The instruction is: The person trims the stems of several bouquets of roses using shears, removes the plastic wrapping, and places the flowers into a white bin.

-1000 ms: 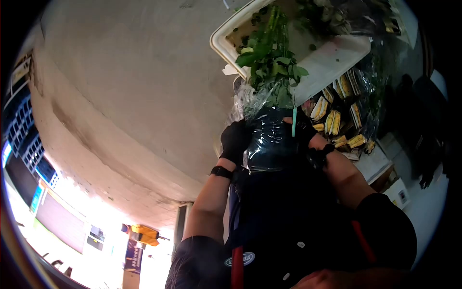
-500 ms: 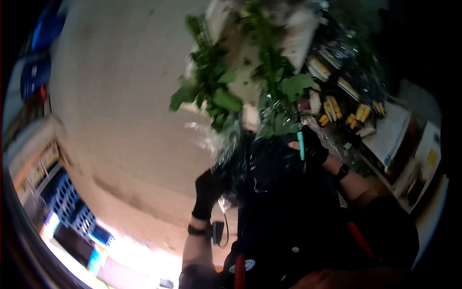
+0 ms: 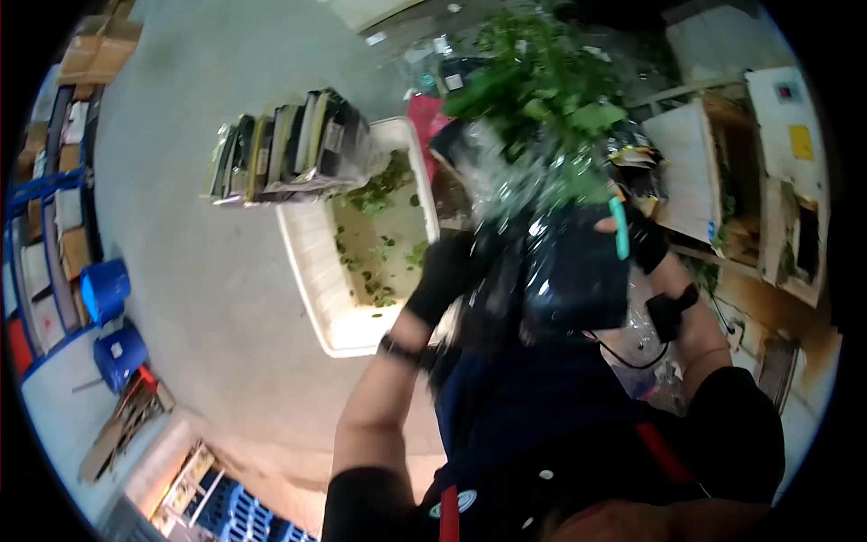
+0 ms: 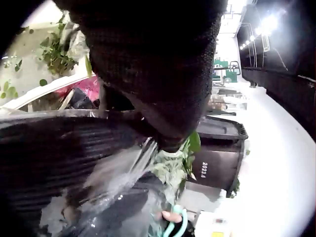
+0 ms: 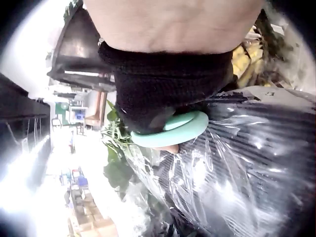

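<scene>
Wrapped bundles (image 3: pixel 578 280) now sit right of the white tub (image 3: pixel 312 280), not below it. Head: bundles centre-right; our left hand (image 3: pixel 452 275) grips one, our right hand (image 3: pixel 643 239) the other plus a teal handle (image 3: pixel 619 226). Left wrist: we see film lower left. Right wrist: film lower right.

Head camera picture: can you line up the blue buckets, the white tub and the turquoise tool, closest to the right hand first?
From the right hand:
1. Turquoise tool: right at the hand, on its left side.
2. White tub: over to the left.
3. Blue buckets: farthest, near the picture's left edge.
</scene>
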